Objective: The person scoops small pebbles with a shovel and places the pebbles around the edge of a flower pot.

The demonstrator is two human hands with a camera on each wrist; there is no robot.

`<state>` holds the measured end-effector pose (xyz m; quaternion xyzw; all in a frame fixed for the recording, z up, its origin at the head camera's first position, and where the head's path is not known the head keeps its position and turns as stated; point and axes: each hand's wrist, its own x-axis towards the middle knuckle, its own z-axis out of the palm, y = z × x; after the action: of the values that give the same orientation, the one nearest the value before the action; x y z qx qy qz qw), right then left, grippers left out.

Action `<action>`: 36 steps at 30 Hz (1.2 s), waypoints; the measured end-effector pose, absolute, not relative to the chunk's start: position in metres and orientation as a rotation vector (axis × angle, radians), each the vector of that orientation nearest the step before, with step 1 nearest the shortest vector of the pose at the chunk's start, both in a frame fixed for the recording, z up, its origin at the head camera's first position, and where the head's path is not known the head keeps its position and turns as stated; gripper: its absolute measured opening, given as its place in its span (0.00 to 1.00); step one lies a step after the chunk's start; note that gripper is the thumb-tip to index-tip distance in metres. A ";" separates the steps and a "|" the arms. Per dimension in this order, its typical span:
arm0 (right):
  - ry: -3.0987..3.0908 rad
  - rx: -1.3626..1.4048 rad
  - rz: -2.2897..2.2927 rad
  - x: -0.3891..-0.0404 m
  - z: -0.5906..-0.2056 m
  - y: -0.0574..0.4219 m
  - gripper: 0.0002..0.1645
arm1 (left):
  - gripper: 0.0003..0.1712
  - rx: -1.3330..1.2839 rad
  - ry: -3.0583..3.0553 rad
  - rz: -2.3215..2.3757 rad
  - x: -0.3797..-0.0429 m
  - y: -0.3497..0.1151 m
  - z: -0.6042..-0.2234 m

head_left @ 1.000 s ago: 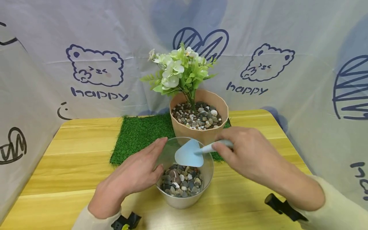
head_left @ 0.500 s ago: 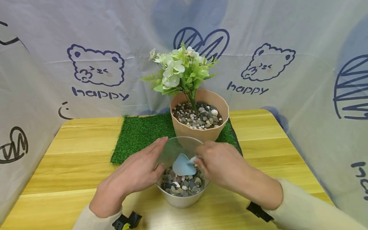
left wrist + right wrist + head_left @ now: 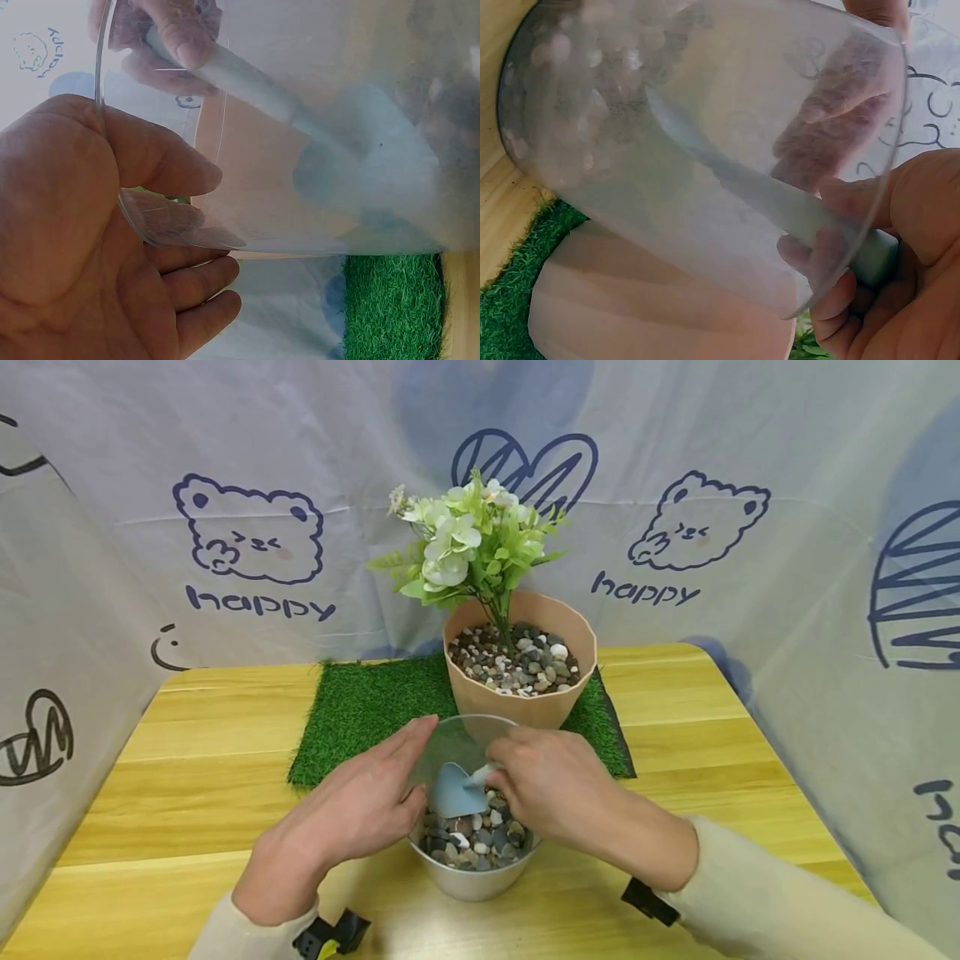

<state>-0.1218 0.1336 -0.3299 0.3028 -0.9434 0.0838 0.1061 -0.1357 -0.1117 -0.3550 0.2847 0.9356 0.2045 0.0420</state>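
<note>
While the right hand [image 3: 553, 777] grasps the blue scoop [image 3: 460, 792] by the end of its handle [image 3: 769, 202], the tool's blade [image 3: 401, 161] lies inside the clear bucket [image 3: 480, 885], below and to the left of that grip. The long axis slants down across the bucket's mouth, from the right-hand rim toward the left hand's side and the pebbles [image 3: 483, 843] at the bottom. The left hand [image 3: 356, 806] holds nothing; its fingers extend, against the outside of the left wall as far as can be judged. Although the blade sits nearer the left hand's thumb, only the right hand controls the scoop. In the right wrist view, the tip meets the edge of the pebbles; depth of entry cannot be told through the cloudy wall. Beyond the bucket, well apart from the blade, stands the planter [image 3: 510, 706].
</note>
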 end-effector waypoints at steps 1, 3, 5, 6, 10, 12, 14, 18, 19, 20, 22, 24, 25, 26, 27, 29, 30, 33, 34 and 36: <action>-2.795 0.901 0.250 -0.123 -0.330 0.133 0.11 | 0.46 0.867 2.862 0.628 -0.136 -0.112 -0.355; -2.834 0.920 0.261 -0.125 -0.332 0.131 0.10 | 0.46 0.862 2.858 0.631 -0.136 -0.113 -0.355; -2.877 0.941 0.275 -0.126 -0.331 0.131 0.08 | 0.46 0.852 2.853 0.629 -0.136 -0.113 -0.354; -2.901 0.952 0.279 -0.127 -0.330 0.132 0.07 | 0.46 0.849 2.851 0.628 -0.136 -0.113 -0.354; -2.981 0.967 0.292 -0.128 -0.325 0.136 0.06 | 0.47 0.847 2.844 0.621 -0.136 -0.111 -0.354; -3.001 0.976 0.296 -0.128 -0.323 0.137 0.06 | 0.46 0.853 2.845 0.621 -0.136 -0.111 -0.353; -3.007 0.988 0.298 -0.128 -0.322 0.136 0.06 | 0.46 0.856 2.845 0.622 -0.136 -0.111 -0.353; -3.023 1.021 0.286 -0.129 -0.318 0.137 0.07 | 0.46 0.859 2.850 0.633 -0.135 -0.112 -0.353; -3.033 1.026 0.280 -0.129 -0.317 0.137 0.08 | 0.46 0.859 2.851 0.635 -0.135 -0.112 -0.353; -3.045 1.027 0.281 -0.130 -0.316 0.137 0.09 | 0.46 0.863 2.851 0.636 -0.135 -0.112 -0.353; -3.073 1.019 0.288 -0.131 -0.314 0.137 0.11 | 0.46 0.871 2.851 0.638 -0.135 -0.112 -0.353; -3.093 1.004 0.308 -0.132 -0.313 0.136 0.11 | 0.46 0.872 2.851 0.635 -0.135 -0.112 -0.354; -3.100 0.999 0.317 -0.132 -0.313 0.135 0.11 | 0.46 0.871 2.850 0.634 -0.135 -0.112 -0.354; -3.112 0.994 0.333 -0.133 -0.313 0.135 0.11 | 0.46 0.871 2.851 0.633 -0.135 -0.112 -0.354; -3.125 0.990 0.341 -0.133 -0.312 0.134 0.12 | 0.46 0.866 2.851 0.633 -0.135 -0.112 -0.354; -3.161 0.975 0.363 -0.133 -0.310 0.135 0.12 | 0.45 0.861 2.851 0.634 -0.135 -0.112 -0.354; -3.183 0.962 0.378 -0.133 -0.308 0.135 0.11 | 0.45 0.862 2.851 0.635 -0.135 -0.111 -0.354; -3.239 0.919 0.431 -0.132 -0.305 0.137 0.10 | 0.45 0.869 2.852 0.638 -0.135 -0.111 -0.353; -3.245 0.914 0.447 -0.132 -0.305 0.137 0.09 | 0.45 0.871 2.852 0.636 -0.135 -0.111 -0.353; -3.247 0.913 0.469 -0.132 -0.306 0.138 0.10 | 0.45 0.875 2.852 0.633 -0.135 -0.111 -0.353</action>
<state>-0.1320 0.1375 -0.3055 0.2658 -0.9452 0.1364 -0.1315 -0.1353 -0.1106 -0.3531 0.2867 0.9342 0.2072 0.0459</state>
